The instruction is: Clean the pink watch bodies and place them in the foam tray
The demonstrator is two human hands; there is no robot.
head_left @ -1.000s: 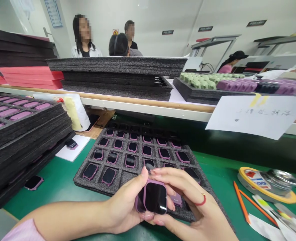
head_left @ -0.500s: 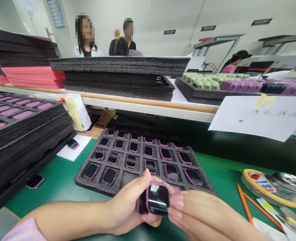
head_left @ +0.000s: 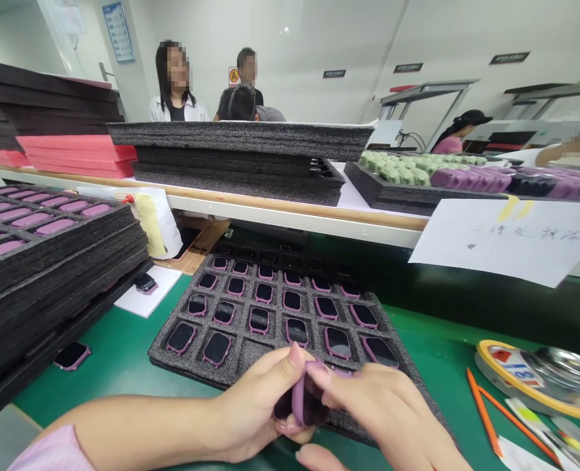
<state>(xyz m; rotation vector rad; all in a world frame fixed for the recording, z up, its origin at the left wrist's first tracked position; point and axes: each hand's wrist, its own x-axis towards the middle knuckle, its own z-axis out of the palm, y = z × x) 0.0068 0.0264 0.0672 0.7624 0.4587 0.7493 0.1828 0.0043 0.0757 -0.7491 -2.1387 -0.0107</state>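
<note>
In front of me, my left hand [head_left: 255, 402] is closed around a purple-framed smartwatch body [head_left: 298, 396] without a strap, its dark screen turned to the right. Behind it, a second dark screen [head_left: 283, 405] shows partly between the fingers. Fingertips of my right hand [head_left: 388, 405] press on the top edge of the front watch and cover part of its screen; one lower finger hangs apart from it. Just beyond both hands lies a black foam tray [head_left: 172, 362] with rows of similar purple watches [head_left: 217, 348]. One pocket [head_left: 253, 353] in its front row holds no watch.
Stacked foam trays [head_left: 74, 275] stand at the left, a loose watch [head_left: 72, 356] beside them. At the right lie a tape roll [head_left: 530, 383] and orange sticks [head_left: 484, 412]. A shelf edge [head_left: 290, 216] crosses above the tray. Several people are behind it.
The front watch has turned from facing me to edge-on, its screen now to the right. My right hand has shifted from its right side up over its top edge.
</note>
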